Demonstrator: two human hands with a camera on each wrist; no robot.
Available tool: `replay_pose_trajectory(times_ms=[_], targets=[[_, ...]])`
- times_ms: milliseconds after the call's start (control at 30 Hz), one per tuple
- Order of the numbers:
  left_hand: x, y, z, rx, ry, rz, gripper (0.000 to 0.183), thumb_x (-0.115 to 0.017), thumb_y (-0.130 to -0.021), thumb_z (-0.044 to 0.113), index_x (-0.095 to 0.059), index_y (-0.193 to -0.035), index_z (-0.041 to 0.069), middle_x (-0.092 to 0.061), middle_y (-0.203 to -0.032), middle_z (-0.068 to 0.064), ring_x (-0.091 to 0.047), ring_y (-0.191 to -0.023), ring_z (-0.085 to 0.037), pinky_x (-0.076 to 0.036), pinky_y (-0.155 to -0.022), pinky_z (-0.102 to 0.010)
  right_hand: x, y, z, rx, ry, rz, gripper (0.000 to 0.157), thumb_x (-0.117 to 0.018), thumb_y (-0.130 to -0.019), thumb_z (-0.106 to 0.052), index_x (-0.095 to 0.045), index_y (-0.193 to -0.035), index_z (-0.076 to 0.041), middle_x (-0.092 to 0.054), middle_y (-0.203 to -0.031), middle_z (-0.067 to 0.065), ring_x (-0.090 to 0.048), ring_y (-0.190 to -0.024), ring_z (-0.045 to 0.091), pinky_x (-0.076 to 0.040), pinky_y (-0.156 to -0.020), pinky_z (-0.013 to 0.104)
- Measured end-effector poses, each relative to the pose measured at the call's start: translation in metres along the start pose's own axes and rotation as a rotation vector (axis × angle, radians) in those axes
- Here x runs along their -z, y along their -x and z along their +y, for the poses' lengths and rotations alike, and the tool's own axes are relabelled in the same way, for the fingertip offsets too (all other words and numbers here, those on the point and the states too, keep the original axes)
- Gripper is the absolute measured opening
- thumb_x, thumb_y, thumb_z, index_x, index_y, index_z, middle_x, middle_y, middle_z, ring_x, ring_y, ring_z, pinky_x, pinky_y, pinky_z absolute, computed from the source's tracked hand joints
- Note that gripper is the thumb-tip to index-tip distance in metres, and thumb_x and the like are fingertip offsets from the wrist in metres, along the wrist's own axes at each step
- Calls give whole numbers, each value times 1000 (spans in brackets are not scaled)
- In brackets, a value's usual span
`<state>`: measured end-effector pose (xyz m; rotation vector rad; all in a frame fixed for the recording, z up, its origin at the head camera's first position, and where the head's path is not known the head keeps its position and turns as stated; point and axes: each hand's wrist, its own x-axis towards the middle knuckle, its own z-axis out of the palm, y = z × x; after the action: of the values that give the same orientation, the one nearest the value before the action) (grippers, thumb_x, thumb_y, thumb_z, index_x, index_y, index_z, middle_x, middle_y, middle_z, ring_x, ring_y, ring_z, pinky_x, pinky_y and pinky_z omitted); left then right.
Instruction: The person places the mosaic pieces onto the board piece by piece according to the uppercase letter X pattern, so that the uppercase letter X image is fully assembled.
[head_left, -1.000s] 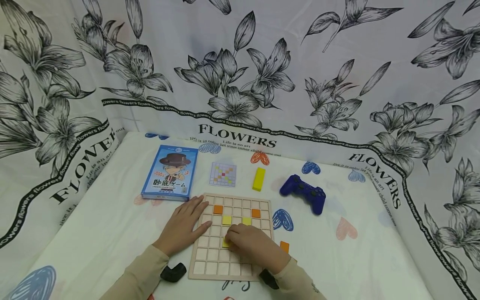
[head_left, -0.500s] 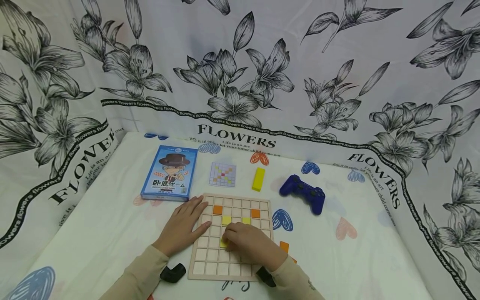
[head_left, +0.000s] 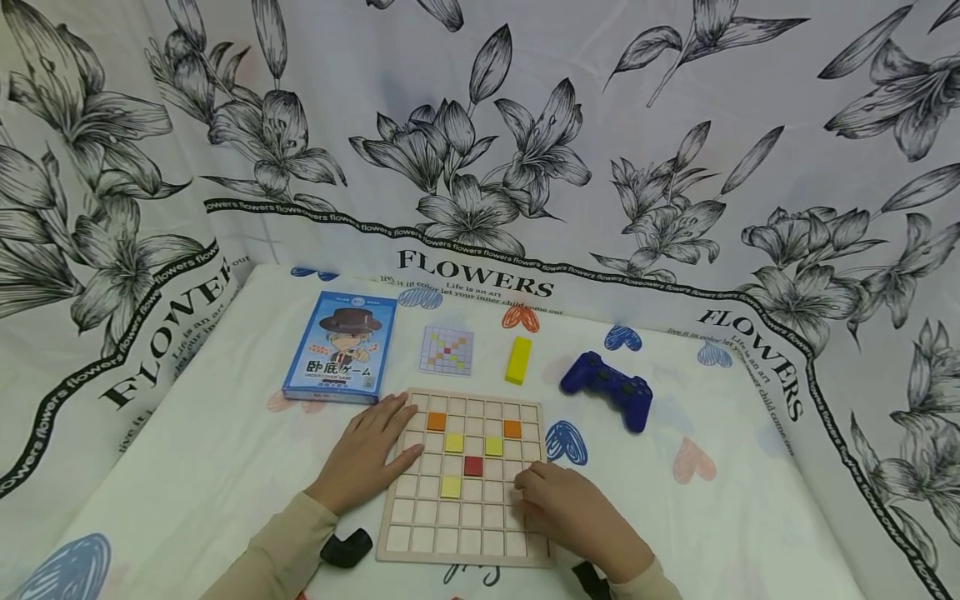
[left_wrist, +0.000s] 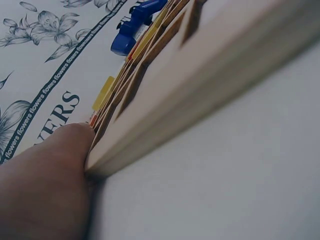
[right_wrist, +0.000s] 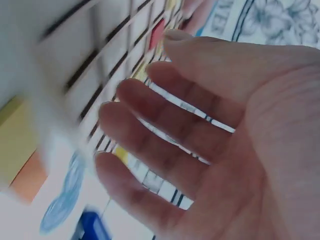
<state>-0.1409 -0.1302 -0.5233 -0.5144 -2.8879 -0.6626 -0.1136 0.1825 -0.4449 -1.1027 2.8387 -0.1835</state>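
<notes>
Board (head_left: 416, 546) at lower centre of the frame, flat on the cloth-covered worktop (head_left: 720, 533): pale, square, ruled into small cells. Six tiles seated in it. Two orange tiles (head_left: 437, 422) in its upper part, one toward each side; two yellow tiles (head_left: 453, 442) a row nearer and closer in; red tile (head_left: 473, 466) about the middle; a third yellow one just below and left of the red.

Left hand (head_left: 367, 454): laid along the board's left edge, fingers stretched out and a little spread, thumb apart from them and over the edge cells. Grips nothing that I can see.

Right hand (head_left: 570, 508): over the board's right edge, well apart from the left. Fingers loosely bent with gaps between them, thumb clear of them, nothing held. Whether the fingertips touch the wood, cannot tell.

Beyond the board, left to right across the middle of the frame: blue box (head_left: 341, 346) with a hatted cartoon figure; small card (head_left: 446, 350) printed with a coloured grid; yellow block (head_left: 517, 360); dark blue controller (head_left: 606, 390), right of centre. White curtain (head_left: 570, 225) behind, printed with black flowers.
</notes>
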Motion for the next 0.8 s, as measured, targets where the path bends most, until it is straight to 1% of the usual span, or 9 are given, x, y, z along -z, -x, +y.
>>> replay_pose_trajectory(times_ms=[100, 167, 233, 300, 400, 500, 600, 700, 800], targets=[[-2, 0, 0, -5, -3, 2, 67, -46, -94, 57, -37, -148, 18, -28, -157, -4, -24, -144, -25, -23, -115, -48, 1, 23, 7, -106, -8, -36, 15, -70, -88, -23, -67, -101, -18, -63, -92, -9, -56, -77, 5, -53, -71, 24], [-2, 0, 0, -9, -5, 7, 67, -46, -94, 57, -38, -148, 18, -28, -157, -4, -24, -144, -25, -24, -115, -48, 0, 35, 10, -159, -22, -62, 14, -69, -88, -22, -66, -101, -18, -62, -91, -9, -54, -75, 4, -54, -71, 25], [-2, 0, -1, -12, -6, 16, 67, -46, -94, 57, -38, -148, 18, -29, -156, -4, -25, -144, -25, -24, -114, -48, -2, 45, 13, -184, -33, -64, 13, -70, -87, -21, -66, -99, -18, -61, -89, -9, -52, -72, 3, -53, -69, 24], [-3, -1, -1, -14, -7, 23, 67, -46, -94, 57, -39, -147, 18, -29, -156, -4, -25, -143, -26, -24, -114, -48, -4, 52, 15, -186, -32, -52, 13, -71, -86, -19, -65, -97, -19, -59, -87, -10, -48, -70, 2, -51, -66, 23], [-2, -1, -2, -14, -7, 28, 67, -46, -94, 57, -39, -147, 17, -29, -156, -5, -25, -143, -26, -24, -114, -48, -8, 57, 17, -167, -20, -10, 14, -72, -84, -16, -63, -95, -19, -55, -85, -10, -43, -67, 2, -48, -62, 21], [-2, 0, -2, -19, -4, 35, 66, -47, -94, 56, -39, -147, 17, -30, -156, -5, -26, -143, -26, -25, -113, -49, -10, 59, 18, -168, -4, 21, 18, -74, -82, -14, -62, -95, -18, -52, -84, -10, -40, -67, 2, -46, -60, 19], [-2, 0, -2, -22, 1, 42, 66, -48, -94, 55, -40, -146, 16, -31, -155, -6, -27, -142, -27, -26, -113, -49, -13, 60, 18, -188, 35, 63, 20, -76, -81, -15, -62, -95, -18, -50, -83, -11, -40, -66, 3, -45, -59, 18], [-2, 0, -2, -27, 0, 48, 66, -49, -94, 55, -41, -146, 16, -32, -155, -7, -28, -142, -28, -26, -112, -50, -16, 61, 18, -209, 80, 111, 22, -78, -79, -15, -62, -96, -16, -51, -85, -10, -41, -67, 4, -45, -58, 19], [-1, 0, -1, -23, -1, 35, 66, -48, -94, 56, -40, -147, 16, -30, -155, -6, -26, -143, -27, -26, -113, -49, -17, 59, 18, -230, 87, 116, 25, -78, -79, -15, -63, -98, -14, -52, -87, -10, -43, -69, 4, -47, -60, 20]])
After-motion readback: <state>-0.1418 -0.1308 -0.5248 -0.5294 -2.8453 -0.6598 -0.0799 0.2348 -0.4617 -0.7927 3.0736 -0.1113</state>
